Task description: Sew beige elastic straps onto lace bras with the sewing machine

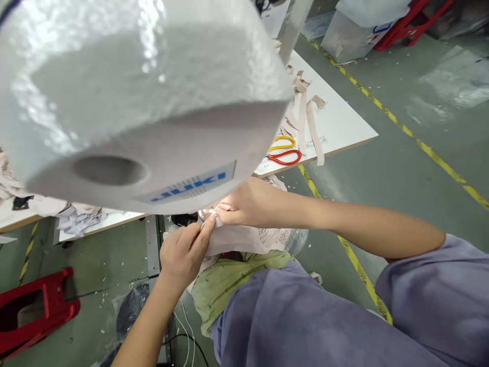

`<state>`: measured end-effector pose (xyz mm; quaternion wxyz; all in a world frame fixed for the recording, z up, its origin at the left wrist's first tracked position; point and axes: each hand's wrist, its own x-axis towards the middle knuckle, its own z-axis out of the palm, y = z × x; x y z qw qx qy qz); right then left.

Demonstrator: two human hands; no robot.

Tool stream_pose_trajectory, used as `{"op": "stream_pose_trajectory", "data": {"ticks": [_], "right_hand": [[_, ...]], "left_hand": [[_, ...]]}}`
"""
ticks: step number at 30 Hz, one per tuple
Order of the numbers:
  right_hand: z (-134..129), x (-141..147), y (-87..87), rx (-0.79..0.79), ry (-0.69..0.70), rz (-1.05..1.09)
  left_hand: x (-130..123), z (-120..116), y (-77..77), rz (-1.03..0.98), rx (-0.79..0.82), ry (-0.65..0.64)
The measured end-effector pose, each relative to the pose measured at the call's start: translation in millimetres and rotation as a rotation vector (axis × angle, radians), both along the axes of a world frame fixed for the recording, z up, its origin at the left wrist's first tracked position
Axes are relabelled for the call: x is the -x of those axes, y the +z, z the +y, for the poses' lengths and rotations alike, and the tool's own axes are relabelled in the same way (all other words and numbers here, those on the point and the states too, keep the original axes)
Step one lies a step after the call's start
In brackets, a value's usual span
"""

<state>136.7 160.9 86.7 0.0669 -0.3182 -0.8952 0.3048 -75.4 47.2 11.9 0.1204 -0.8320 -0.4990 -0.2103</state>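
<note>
Both hands work close together at the lower edge of a white JUKI sewing machine, whose head covers the needle area. My left hand pinches a pale pink fabric piece between thumb and fingers. Just to its right, my right hand grips the same fabric, its fingertips partly behind the machine head. The fabric hangs toward my lap and has a lace part on its right side. Beneath it, a green cloth lies over my lap.
Scissors with red and yellow handles lie on the white table beside beige fabric strips. Scraps sit at the left. A red stool stands at lower left, a plastic bin at upper right.
</note>
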Motion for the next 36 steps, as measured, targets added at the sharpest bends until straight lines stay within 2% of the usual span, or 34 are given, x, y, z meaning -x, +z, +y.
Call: {"op": "stream_pose_trajectory", "data": {"ticks": [4,9,11,13,15,17,20,22,25,30,36], "right_hand": [[-4,-5,-12.5,-0.082,-0.019,0.070],[-24,-14,-47.5,-0.497,-0.131,0.322],[-31,-14,-56.1,-0.596,-0.183,0.376],[-33,-13,-59.9,-0.621,-0.231,0.432],[-34,-12,-62.3,-0.569,-0.242,0.483],[-38,-12,-67.0,-0.421,-0.241,0.511],[-48,-13,-80.3,-0.114,-0.337,0.570],[-54,-15,-88.3,0.005,-0.399,0.613],[-54,-17,-88.5,0.000,-0.387,0.570],[-27,-18,-67.4,-0.066,-0.343,0.523],[2,-12,-53.1,0.079,-0.275,0.544]], "left_hand": [[-10,2,8.7,0.089,-0.030,0.030],[-31,-3,29.4,0.157,0.100,0.201],[-28,-1,32.3,0.149,0.098,0.173],[-18,5,31.3,0.161,0.041,0.059],[-6,12,28.7,0.201,-0.022,-0.074],[1,19,26.7,0.232,-0.050,-0.145],[-3,22,26.3,0.227,-0.017,-0.106],[-11,18,26.8,0.209,0.012,-0.049],[-26,12,28.1,0.186,0.028,0.016],[-44,10,32.6,0.188,0.031,0.117],[-54,13,33.9,0.220,-0.017,0.225]]}}
